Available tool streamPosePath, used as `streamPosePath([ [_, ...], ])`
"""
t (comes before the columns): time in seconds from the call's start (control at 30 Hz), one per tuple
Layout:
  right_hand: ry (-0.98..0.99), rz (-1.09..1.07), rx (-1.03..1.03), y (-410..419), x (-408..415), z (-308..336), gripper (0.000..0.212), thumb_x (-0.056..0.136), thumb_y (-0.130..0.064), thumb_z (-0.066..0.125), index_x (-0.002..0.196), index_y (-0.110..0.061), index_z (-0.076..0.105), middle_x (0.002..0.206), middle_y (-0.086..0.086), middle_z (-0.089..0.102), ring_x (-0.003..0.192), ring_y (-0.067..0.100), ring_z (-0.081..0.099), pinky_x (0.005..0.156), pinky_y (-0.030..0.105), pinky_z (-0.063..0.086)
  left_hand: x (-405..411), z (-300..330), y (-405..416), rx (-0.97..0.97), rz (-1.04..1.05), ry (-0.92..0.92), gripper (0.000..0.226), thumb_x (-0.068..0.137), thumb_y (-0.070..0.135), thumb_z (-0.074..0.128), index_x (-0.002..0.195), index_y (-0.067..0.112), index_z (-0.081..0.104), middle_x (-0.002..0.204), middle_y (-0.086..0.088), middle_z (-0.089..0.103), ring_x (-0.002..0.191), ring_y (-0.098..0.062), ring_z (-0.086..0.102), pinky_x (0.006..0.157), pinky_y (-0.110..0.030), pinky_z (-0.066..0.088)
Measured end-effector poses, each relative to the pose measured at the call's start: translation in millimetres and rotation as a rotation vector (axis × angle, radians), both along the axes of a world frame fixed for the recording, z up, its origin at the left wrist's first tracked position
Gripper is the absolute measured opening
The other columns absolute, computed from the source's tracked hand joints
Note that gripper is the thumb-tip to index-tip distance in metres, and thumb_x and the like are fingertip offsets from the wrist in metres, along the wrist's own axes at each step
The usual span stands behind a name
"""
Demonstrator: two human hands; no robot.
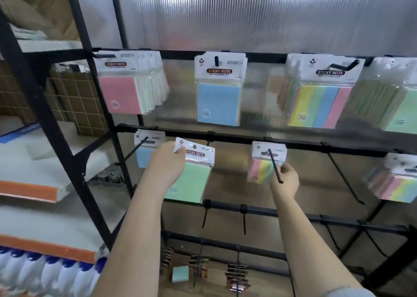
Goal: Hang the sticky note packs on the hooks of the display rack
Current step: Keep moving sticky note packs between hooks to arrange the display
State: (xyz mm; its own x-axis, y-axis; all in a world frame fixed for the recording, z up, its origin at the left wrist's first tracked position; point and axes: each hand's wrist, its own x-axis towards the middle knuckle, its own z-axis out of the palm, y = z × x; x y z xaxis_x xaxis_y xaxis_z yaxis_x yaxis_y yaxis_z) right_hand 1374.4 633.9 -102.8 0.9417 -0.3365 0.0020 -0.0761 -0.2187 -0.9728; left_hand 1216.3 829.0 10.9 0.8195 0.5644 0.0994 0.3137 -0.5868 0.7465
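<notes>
Many packs already hang on the black metal display rack. The left hand holds a green sticky note pack by its top, not yet hooked. The right hand pinches a hung striped pack. Some hooks look bare.

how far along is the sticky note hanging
Done: packs already hang along the top bar, such as the blue pack. In hand: the left hand holds a green pack, not yet hooked; the right hand touches the multicolour pack. Left: an empty hook to the right.
</notes>
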Motion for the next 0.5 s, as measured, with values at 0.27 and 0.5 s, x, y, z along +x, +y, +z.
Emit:
streamPosePath([
  [0.27,0.039,-0.073,0.125,7,-10,-3,0.039,0.093,-0.021,0.054,0.129,-0.010,0.044,0.105,0.006,0.054,0.095,0.025,0.056,0.076,0.034,0.046,7,7,6,0.040,-0.035,-0.028,0.031,0.100,0.024,0.035,0.072,0.010,0.035,0.071,-0.004,0.037,0.062,-0.017,0.035,0.052,-0.028,0.024],
  [0.5,-0.068,-0.020,0.188,9,-24,-7,0.017,0.092,-0.017,0.053,0.103,-0.009,0.064,0.090,0.007,0.062,0.077,0.017,0.054,0.056,0.021,0.039,1,7,20,0.038,-0.058,-0.033,0.034,0.100,0.025,0.034,0.101,-0.001,0.056,0.084,-0.008,0.049,0.067,-0.016,0.042,0.056,-0.026,0.029],
])
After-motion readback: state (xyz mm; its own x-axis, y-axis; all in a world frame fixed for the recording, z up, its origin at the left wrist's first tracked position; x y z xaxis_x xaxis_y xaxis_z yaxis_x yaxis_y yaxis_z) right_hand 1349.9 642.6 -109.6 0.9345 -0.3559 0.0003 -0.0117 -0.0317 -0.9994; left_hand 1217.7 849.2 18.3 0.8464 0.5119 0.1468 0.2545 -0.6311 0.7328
